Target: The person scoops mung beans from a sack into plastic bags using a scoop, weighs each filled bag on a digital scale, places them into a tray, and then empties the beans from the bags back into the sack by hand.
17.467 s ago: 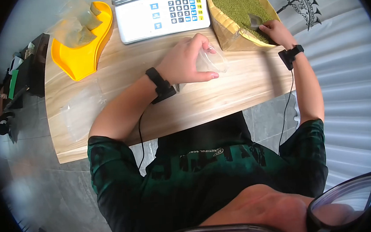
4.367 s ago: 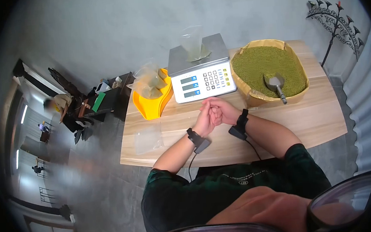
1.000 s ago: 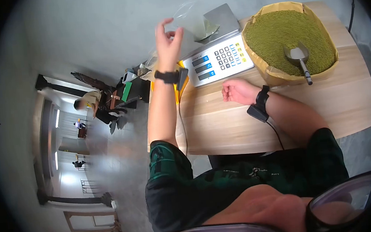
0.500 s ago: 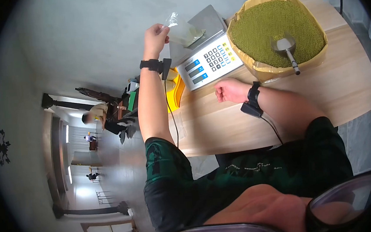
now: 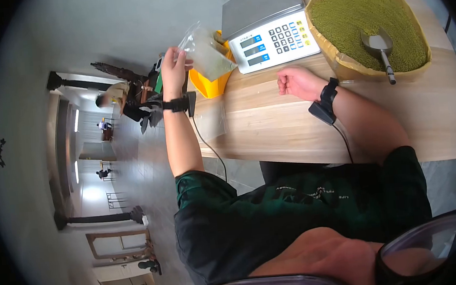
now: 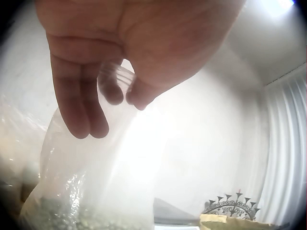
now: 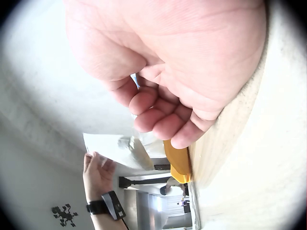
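Observation:
Between thumb and forefinger, my left hand [image 5: 175, 71] pinches the top of a clear plastic bag [image 5: 206, 56] with green grains low inside. The bag hangs above the yellow tray [image 5: 212, 87], left of the scale [image 5: 273, 41]. In the left wrist view the left hand [image 6: 110, 62] holds the bag's rim [image 6: 125, 74], with the other fingers hanging down. My right hand [image 5: 301, 82] rests on the table below the scale, fingers loosely curled and holding nothing; the right wrist view shows this hand [image 7: 172, 76] close up.
A large paper sack [image 5: 339, 61] of green grains with a metal scoop [image 5: 378, 45] in it stands right of the scale. An empty clear bag [image 5: 211, 119] lies at the table's left edge. A seated person [image 5: 114, 95] is in the distance at left.
The left hand took hold of the bag on the scale's plate and moved it left, over the yellow tray. The scale's plate is now bare. The right hand still rests on the table.

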The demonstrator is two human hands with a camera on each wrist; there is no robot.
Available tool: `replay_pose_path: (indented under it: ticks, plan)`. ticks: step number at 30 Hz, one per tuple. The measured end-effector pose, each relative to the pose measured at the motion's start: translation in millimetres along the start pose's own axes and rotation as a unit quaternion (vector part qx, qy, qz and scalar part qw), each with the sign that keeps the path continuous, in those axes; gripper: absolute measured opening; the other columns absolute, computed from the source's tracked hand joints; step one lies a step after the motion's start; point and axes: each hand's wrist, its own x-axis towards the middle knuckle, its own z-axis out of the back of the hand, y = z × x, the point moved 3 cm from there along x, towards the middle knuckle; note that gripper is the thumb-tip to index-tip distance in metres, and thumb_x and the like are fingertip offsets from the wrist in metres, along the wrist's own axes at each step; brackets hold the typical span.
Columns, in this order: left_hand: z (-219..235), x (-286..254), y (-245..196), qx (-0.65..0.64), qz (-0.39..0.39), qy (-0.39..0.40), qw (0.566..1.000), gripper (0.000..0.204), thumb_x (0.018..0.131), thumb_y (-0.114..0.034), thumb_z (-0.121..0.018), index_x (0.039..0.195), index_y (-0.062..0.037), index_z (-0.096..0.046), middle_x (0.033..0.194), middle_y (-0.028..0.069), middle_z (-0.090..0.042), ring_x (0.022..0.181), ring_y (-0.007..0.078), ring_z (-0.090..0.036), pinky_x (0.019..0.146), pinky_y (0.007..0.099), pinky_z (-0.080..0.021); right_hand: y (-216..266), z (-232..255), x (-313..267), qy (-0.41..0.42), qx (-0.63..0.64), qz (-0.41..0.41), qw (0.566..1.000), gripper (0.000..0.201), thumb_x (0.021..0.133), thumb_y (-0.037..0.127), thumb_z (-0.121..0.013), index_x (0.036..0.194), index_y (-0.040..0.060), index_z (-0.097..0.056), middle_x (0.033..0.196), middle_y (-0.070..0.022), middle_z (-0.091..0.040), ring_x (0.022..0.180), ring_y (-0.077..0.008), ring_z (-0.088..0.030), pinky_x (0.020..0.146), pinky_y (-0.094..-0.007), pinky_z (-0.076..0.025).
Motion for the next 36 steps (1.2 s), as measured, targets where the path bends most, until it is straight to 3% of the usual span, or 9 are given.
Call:
replay_pose_path:
  ticks: [9, 11, 18, 23, 27, 29, 30, 34, 36]
  plan:
    - [34.6, -28.2, 90.7, -0.030, 0.048, -0.057, 0.997, 0.007, 0.100, -0.012, -0.053, 0.097, -0.0059, -0.053, 0.089, 0.0018, -0.060, 0.078, 0.0105, -0.061, 0.073, 0.0273, -0.057, 1.7, -3.4, -2.4, -0.012, -0.008, -0.003, 1.000, 0.026, 0.095, 0.019, -0.053, 0.071, 0.0089, -0.048, 0.073, -0.0071, -0.056, 0.072, -0.0195, -0.055, 0.076, -0.0345, -0.047]
    - [36.6, -22.0, 99.3, -0.086, 0.052, -0.107, 0.989, 0.007, 0.098, -0.009, -0.053, 0.101, -0.0023, -0.053, 0.087, 0.0032, -0.059, 0.075, 0.0116, -0.060, 0.072, 0.0260, -0.055, 2.8, -2.2, -2.2, -0.013, -0.007, -0.003, 1.000, 0.026, 0.095, 0.019, -0.053, 0.071, 0.0089, -0.048, 0.073, -0.0071, -0.056, 0.073, -0.0196, -0.055, 0.077, -0.0344, -0.047]
    - [24.5, -3.1, 111.1, -0.155, 0.033, -0.140, 0.977, 0.007, 0.098, -0.009, -0.053, 0.095, -0.0034, -0.053, 0.086, 0.0028, -0.059, 0.075, 0.0113, -0.059, 0.073, 0.0280, -0.054, 2.8, -0.9, -1.4, -0.004, -0.010, -0.006, 1.000, 0.026, 0.097, 0.019, -0.050, 0.073, 0.0084, -0.048, 0.075, -0.0082, -0.057, 0.075, -0.0210, -0.056, 0.080, -0.0361, -0.046]
    - [9.1, 1.4, 138.6, -0.170, 0.052, -0.074, 0.981, 0.011, 0.093, -0.008, -0.054, 0.082, -0.0060, -0.055, 0.083, 0.0025, -0.060, 0.077, 0.0125, -0.061, 0.076, 0.0299, -0.055, 1.6, -0.8, -1.5, 0.003, 0.001, -0.006, 1.000, 0.027, 0.098, 0.019, -0.050, 0.073, 0.0083, -0.048, 0.075, -0.0086, -0.057, 0.074, -0.0212, -0.056, 0.080, -0.0363, -0.046]
    - [6.2, -8.0, 128.1, -0.145, 0.094, -0.080, 0.982, 0.002, 0.090, -0.007, -0.053, 0.092, -0.0080, -0.054, 0.085, 0.0009, -0.059, 0.079, 0.0127, -0.064, 0.073, 0.0289, -0.057, 2.3, -1.6, -1.7, 0.000, -0.007, -0.005, 1.000, 0.027, 0.098, 0.020, -0.049, 0.074, 0.0084, -0.048, 0.075, -0.0083, -0.057, 0.075, -0.0211, -0.056, 0.080, -0.0365, -0.046]
    - [9.2, -15.8, 117.3, -0.112, 0.085, -0.108, 0.984, 0.011, 0.089, -0.008, -0.055, 0.100, -0.0085, -0.052, 0.095, 0.0032, -0.059, 0.082, 0.0139, -0.065, 0.070, 0.0293, -0.056, 2.3, -2.0, -2.5, -0.002, -0.005, -0.009, 1.000, 0.027, 0.098, 0.020, -0.050, 0.074, 0.0085, -0.048, 0.075, -0.0082, -0.057, 0.075, -0.0210, -0.056, 0.080, -0.0366, -0.046]
    - [14.6, -16.4, 126.9, -0.078, 0.071, -0.106, 0.989, 0.031, 0.086, -0.008, -0.058, 0.116, -0.0089, -0.047, 0.116, 0.0083, -0.054, 0.084, 0.0160, -0.065, 0.068, 0.0303, -0.056, 2.6, -2.5, -2.2, -0.003, -0.006, -0.006, 1.000, 0.027, 0.097, 0.020, -0.051, 0.072, 0.0089, -0.048, 0.075, -0.0076, -0.056, 0.074, -0.0203, -0.055, 0.079, -0.0361, -0.046]
    - [18.7, -56.0, 121.6, -0.016, 0.088, -0.179, 0.980, 0.062, 0.081, -0.009, -0.067, 0.134, -0.0095, -0.036, 0.134, 0.0155, -0.042, 0.095, 0.0200, -0.061, 0.069, 0.0313, -0.055, 2.1, -1.8, -1.6, 0.003, -0.008, -0.003, 1.000, 0.027, 0.098, 0.020, -0.050, 0.073, 0.0087, -0.048, 0.076, -0.0080, -0.057, 0.076, -0.0206, -0.056, 0.081, -0.0366, -0.046]
    - [21.3, -79.7, 134.5, 0.026, 0.091, -0.162, 0.982, 0.056, 0.081, -0.010, -0.070, 0.129, -0.0085, -0.042, 0.125, 0.0135, -0.048, 0.092, 0.0191, -0.058, 0.066, 0.0305, -0.053, 2.9, -2.4, -2.1, -0.002, -0.008, -0.002, 1.000, 0.027, 0.098, 0.020, -0.050, 0.073, 0.0087, -0.048, 0.076, -0.0079, -0.057, 0.076, -0.0204, -0.056, 0.081, -0.0365, -0.046]
